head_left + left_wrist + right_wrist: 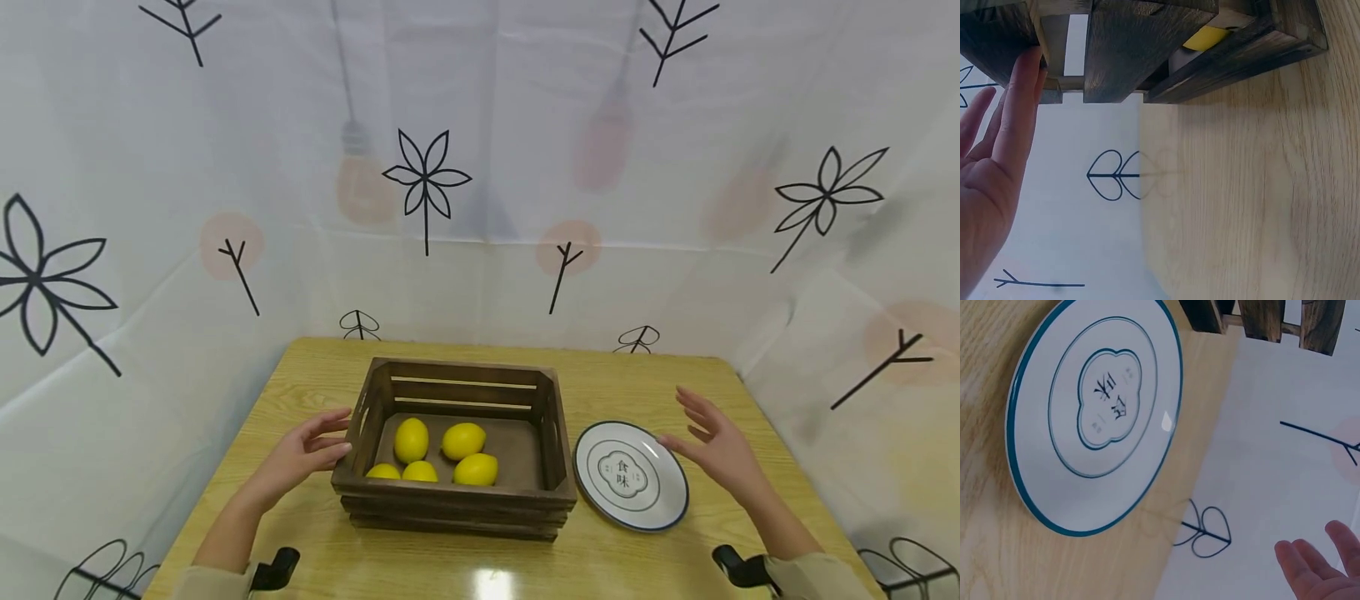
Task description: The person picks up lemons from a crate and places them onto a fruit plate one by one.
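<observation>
A dark brown wooden crate (pixel 457 503) with slatted walls stands mid-table. Several yellow lemons (pixel 412 440) lie inside it, mostly toward its left and front. My left hand (pixel 303 450) is at the crate's left side, fingers extended; in the left wrist view its fingertips (pixel 1030 57) reach the crate's slats, though I cannot tell how firmly they touch. To the right of the crate lies a white plate (pixel 663 496) with a blue rim and printed characters. My right hand (pixel 722 454) hovers by the plate's right edge, fingers spread and holding nothing.
A light wood table (pixel 637 383) carries both crate and plate. White cloth (pixel 480 283) with plant drawings hangs behind the table and along both sides. The plate lies close to the crate's right wall.
</observation>
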`<action>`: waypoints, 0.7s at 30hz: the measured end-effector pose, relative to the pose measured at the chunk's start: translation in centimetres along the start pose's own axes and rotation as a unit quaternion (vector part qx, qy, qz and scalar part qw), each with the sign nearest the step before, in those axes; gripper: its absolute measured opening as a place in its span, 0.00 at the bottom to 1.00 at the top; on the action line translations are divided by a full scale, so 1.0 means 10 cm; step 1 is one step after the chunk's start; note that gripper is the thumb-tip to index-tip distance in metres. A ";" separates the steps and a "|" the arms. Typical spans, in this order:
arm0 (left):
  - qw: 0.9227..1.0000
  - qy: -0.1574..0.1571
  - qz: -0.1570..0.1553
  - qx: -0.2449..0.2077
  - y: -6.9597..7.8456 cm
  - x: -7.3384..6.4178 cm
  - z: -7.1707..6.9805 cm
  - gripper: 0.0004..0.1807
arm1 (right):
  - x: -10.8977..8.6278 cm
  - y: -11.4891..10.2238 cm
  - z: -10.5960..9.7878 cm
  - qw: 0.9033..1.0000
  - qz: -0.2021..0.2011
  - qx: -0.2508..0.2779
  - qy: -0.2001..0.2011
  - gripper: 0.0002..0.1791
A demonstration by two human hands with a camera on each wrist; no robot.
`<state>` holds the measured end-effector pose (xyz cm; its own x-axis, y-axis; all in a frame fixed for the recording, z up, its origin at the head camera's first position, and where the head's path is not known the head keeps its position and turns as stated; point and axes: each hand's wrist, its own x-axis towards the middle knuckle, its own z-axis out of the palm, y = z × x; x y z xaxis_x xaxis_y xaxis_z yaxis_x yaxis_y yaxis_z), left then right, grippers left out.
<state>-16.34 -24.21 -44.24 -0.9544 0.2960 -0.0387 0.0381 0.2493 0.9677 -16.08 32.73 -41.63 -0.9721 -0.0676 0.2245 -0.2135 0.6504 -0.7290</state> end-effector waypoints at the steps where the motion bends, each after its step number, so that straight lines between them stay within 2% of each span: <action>1: 1.000 0.002 -0.002 0.000 0.00 0.01 0.01 0.34 | 0.01 -0.02 0.00 1.000 -0.004 0.002 -0.002 0.46; 14: 0.999 0.018 -0.029 0.005 -0.02 0.03 0.03 0.34 | 0.18 -0.20 0.10 0.999 -0.032 0.034 -0.018 0.44; 21: 1.000 0.012 -0.024 0.003 -0.03 0.03 0.02 0.34 | 0.27 -0.31 0.18 0.997 -0.050 0.056 -0.024 0.43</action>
<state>-16.59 -24.00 -44.56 -0.9621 0.2608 -0.0791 -0.0066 0.2676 0.9635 -18.18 29.22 -39.93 -0.9484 -0.1664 0.2700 -0.3165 0.5505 -0.7725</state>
